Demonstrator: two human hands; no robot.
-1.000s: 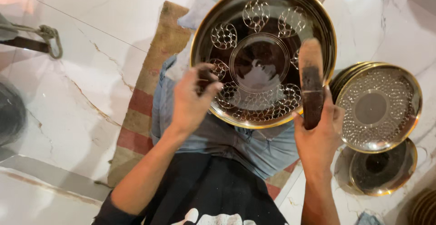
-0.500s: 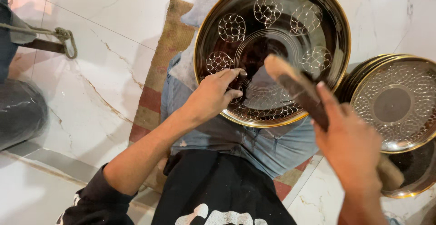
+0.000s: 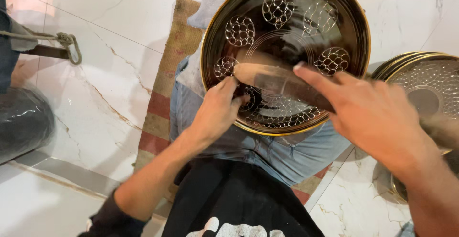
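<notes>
Two bare hands work over a large round dark brass tray [image 3: 334,12] with engraved floral roundels, resting on the person's denim-clad lap [image 3: 267,153]. The left hand [image 3: 217,110] pinches a small tool, mostly hidden, against the tray's lower left. The right hand [image 3: 377,115] grips a blurred wooden mallet [image 3: 279,81], forefinger extended along it.

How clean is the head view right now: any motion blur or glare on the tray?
Head view: the right hand and its wooden mallet are smeared by motion; the left hand is sharper. The round tray is dark and glossy with bright glints on its engraved circles. The marble floor is evenly lit, with soft shadows.
</notes>
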